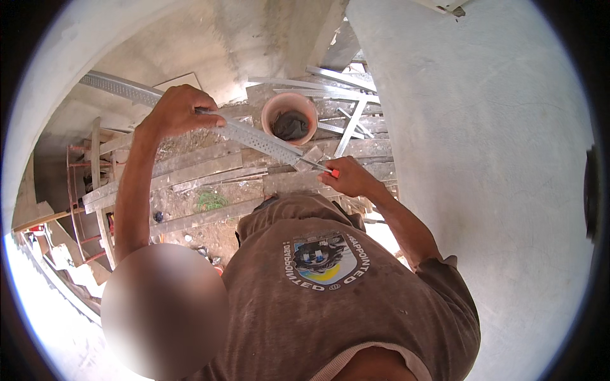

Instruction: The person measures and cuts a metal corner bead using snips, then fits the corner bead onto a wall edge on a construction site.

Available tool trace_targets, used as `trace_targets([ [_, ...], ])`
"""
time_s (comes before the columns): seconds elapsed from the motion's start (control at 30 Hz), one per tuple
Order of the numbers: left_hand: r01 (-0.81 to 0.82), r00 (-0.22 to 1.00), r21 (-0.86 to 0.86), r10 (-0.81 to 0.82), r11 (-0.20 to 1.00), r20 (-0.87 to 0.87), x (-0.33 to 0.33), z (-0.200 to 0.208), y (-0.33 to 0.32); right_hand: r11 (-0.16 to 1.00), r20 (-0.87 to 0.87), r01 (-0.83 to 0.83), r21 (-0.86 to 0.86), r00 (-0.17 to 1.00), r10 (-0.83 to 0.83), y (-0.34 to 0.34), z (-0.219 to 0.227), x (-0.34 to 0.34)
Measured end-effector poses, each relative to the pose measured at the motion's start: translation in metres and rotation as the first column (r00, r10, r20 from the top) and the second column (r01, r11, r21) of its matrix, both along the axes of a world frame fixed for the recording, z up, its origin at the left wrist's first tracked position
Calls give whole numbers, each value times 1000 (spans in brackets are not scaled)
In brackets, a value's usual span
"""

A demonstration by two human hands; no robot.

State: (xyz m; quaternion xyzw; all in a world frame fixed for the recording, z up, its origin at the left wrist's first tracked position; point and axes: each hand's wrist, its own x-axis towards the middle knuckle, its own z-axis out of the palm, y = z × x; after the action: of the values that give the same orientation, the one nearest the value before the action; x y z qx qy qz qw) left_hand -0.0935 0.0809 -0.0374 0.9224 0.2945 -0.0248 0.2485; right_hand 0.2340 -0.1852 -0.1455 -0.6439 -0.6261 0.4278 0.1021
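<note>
My left hand [185,109] is closed around a long perforated metal profile [254,138], gripping it near the middle. The strip slants from the upper left down toward my right hand [349,177]. That hand is wrapped round a red-handled tool [335,173] whose thin metal end reaches to the near tip of the profile. My fingers hide most of the tool, so its exact kind does not show.
A pinkish bucket [289,101] with something dark inside stands beyond the profile on wooden planks [203,166]. Loose metal strips [351,129] lie right of it. A pale wall [489,127] rises on the right. Green string [211,200] lies below the planks.
</note>
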Motion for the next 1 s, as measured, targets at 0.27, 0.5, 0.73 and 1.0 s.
trace_targets([
  [0.27,80,997,-121,-78,989,20,13,-15,-18,996,118,-59,67,992,51,11,17,6],
  [0.5,-10,997,-190,-5,982,-82,37,-28,-34,972,270,-103,211,962,44,8,24,33],
  [0.73,-177,955,-28,179,984,235,43,-37,-66,960,-44,277,27,960,-276,-11,24,11],
  [1.0,-414,797,-154,439,897,414,79,-37,-113,815,-353,575,78,780,-516,-1,7,-30],
])
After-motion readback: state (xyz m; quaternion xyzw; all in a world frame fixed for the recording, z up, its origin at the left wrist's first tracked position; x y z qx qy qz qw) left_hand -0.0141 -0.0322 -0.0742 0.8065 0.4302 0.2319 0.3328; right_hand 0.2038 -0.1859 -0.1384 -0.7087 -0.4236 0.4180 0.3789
